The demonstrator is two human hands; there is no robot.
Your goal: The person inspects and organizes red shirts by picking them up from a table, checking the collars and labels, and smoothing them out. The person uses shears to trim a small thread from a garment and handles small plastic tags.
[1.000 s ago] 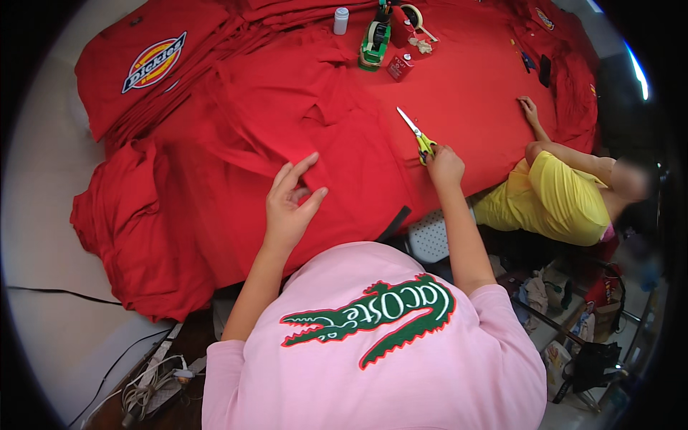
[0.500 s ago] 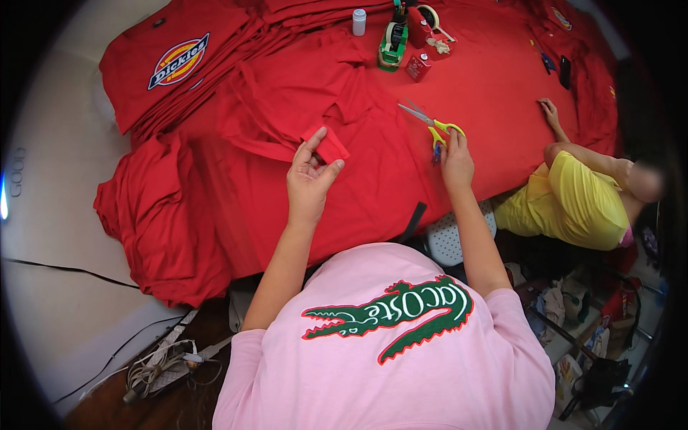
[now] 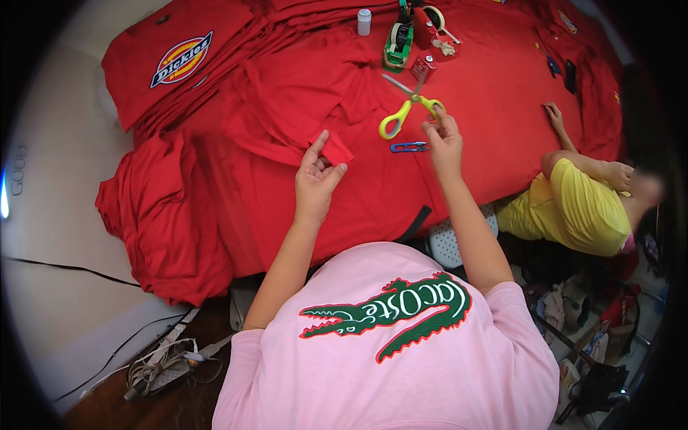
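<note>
Between the thumb and fingers of my left hand [image 3: 315, 183] is a folded edge of a red garment [image 3: 338, 150], whose rumpled cloth spreads out beyond the hand. My right hand [image 3: 446, 147] holds yellow-handled scissors [image 3: 414, 97] by their right-hand loop. Their blades point away from me and stand apart, while the left loop hangs free. Just left of that hand, blue thread snips [image 3: 408, 147] lie on the red cloth.
Stacked red shirts [image 3: 136, 86] fill the far left, and a red heap [image 3: 158, 215] droops over the table's left edge. Farther back are a white bottle [image 3: 364, 22], a green tape dispenser [image 3: 397, 51] and a small red box [image 3: 423, 68]. A person in yellow [image 3: 573, 208] sits at the right.
My right hand has shifted slightly left and away from me, and the scissors have turned and spread wider. The blue snips now show fully beside it. My left hand keeps its pinch.
</note>
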